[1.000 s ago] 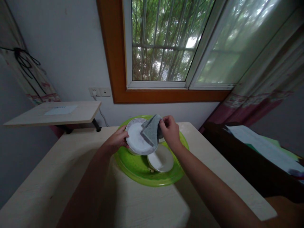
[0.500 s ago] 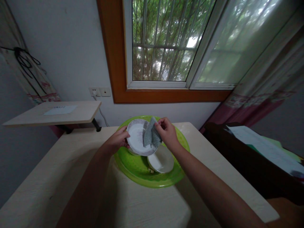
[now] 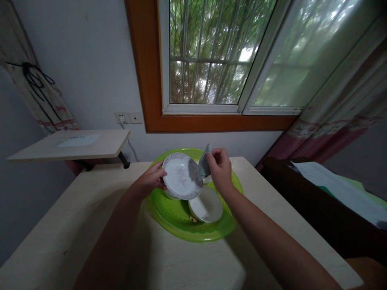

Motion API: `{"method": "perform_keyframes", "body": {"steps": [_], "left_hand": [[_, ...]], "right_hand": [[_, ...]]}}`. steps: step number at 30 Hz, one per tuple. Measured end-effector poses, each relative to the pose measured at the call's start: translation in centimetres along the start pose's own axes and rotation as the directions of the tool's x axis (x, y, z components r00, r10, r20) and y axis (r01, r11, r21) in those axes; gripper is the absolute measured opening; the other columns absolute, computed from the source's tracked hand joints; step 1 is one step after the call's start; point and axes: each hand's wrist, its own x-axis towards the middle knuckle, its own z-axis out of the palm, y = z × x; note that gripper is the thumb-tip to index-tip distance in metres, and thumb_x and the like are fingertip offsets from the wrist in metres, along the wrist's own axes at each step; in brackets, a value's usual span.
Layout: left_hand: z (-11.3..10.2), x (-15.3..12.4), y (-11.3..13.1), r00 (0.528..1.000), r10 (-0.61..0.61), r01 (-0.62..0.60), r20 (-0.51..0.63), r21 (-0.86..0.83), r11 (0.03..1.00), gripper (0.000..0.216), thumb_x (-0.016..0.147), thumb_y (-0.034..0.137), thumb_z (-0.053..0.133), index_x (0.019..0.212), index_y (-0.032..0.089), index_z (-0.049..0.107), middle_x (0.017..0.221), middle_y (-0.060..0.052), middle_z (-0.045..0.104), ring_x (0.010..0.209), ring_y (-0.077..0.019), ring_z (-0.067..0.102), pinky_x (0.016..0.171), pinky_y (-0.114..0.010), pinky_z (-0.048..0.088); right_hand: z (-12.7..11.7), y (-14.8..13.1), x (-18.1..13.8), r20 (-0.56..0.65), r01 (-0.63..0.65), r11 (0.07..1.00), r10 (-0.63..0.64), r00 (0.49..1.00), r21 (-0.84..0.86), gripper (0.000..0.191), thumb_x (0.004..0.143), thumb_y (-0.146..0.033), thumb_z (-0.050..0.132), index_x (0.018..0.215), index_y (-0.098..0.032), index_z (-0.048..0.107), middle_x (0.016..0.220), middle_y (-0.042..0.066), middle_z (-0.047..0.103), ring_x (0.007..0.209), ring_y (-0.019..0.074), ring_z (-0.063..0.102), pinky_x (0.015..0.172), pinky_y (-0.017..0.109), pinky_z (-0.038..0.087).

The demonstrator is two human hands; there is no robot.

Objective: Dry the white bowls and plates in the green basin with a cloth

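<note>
My left hand [image 3: 153,178] grips the left rim of a white bowl [image 3: 182,176] with a faint floral pattern, tilted so its inside faces me. Pinched in my right hand [image 3: 221,169] is a grey-green cloth [image 3: 204,164], hanging by the bowl's right rim. Both hands are above a round green basin [image 3: 175,220]. Inside the basin lies another white bowl [image 3: 208,205], with a small light-brown piece [image 3: 192,218] at its left edge. Part of more white dishware shows behind the held bowl, mostly hidden.
The basin stands on a pale wooden table [image 3: 181,262]. A raised shelf [image 3: 69,145] with a paper label is at the left, near a wall socket [image 3: 121,118] with a plugged-in cord. A barred window [image 3: 211,60] is ahead. Papers [image 3: 335,189] lie on dark furniture at right.
The cloth in my right hand has moved right, from inside the bowl to its right rim, uncovering the bowl's inside. My left hand still holds the bowl in nearly the same place.
</note>
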Motion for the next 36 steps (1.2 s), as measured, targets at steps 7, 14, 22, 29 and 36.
{"method": "perform_keyframes", "body": {"steps": [7,14,22,29,36], "left_hand": [[0.0,-0.1,0.1,0.999,0.01,-0.01,0.034,0.019,1.0,0.061,0.075,0.023,0.061,0.135,0.014,0.052,0.077,-0.002,0.063,0.059,-0.014,0.06,0.05,-0.023,0.05],[-0.6,0.1,-0.6,0.995,0.041,-0.04,0.088,-0.006,0.999,0.053,0.078,0.026,0.064,0.129,0.017,0.057,0.08,-0.002,0.063,0.06,-0.0124,0.059,0.053,-0.022,0.051],[-0.6,0.3,-0.8,0.993,0.014,-0.017,0.113,0.028,0.999,0.054,0.078,0.024,0.059,0.131,0.017,0.055,0.077,-0.002,0.063,0.06,-0.0153,0.059,0.049,-0.024,0.049],[-0.8,0.5,-1.0,0.998,0.05,-0.049,0.034,-0.026,0.998,0.054,0.077,0.023,0.061,0.13,0.016,0.057,0.079,-0.003,0.063,0.062,-0.0158,0.058,0.049,-0.024,0.049],[-0.9,0.4,-0.7,0.999,0.051,-0.05,0.017,-0.07,0.996,0.055,0.076,0.023,0.06,0.13,0.015,0.055,0.077,-0.002,0.063,0.058,-0.0142,0.058,0.047,-0.022,0.047]], "right_hand": [[1.1,-1.0,-1.4,0.735,0.368,0.929,-0.273,0.621,0.034,0.026,0.102,-0.035,0.05,0.107,-0.023,0.073,0.122,0.006,0.072,0.115,0.0203,0.065,0.105,0.04,0.047],[1.0,-2.2,-2.2,0.85,0.559,0.828,-0.327,0.413,0.047,0.039,0.105,-0.033,0.046,0.14,-0.023,0.06,0.151,0.007,0.054,0.142,0.0213,0.048,0.121,0.046,0.035],[1.8,-0.8,-2.3,0.816,0.677,0.711,-0.267,0.512,-0.192,0.054,0.105,-0.042,0.043,0.152,-0.014,0.044,0.159,0.013,0.041,0.147,0.0265,0.042,0.122,0.048,0.036],[1.7,-1.4,-2.2,0.737,0.657,0.563,-0.12,0.665,-0.501,0.05,0.107,-0.044,0.036,0.129,-0.012,0.067,0.131,0.015,0.069,0.12,0.027,0.066,0.106,0.041,0.048],[0.8,-3.3,-2.1,0.721,0.631,0.493,-0.01,0.693,-0.599,0.058,0.107,-0.044,0.03,0.082,-0.018,0.075,0.084,0.011,0.077,0.074,0.0203,0.071,0.068,0.03,0.045]]}}
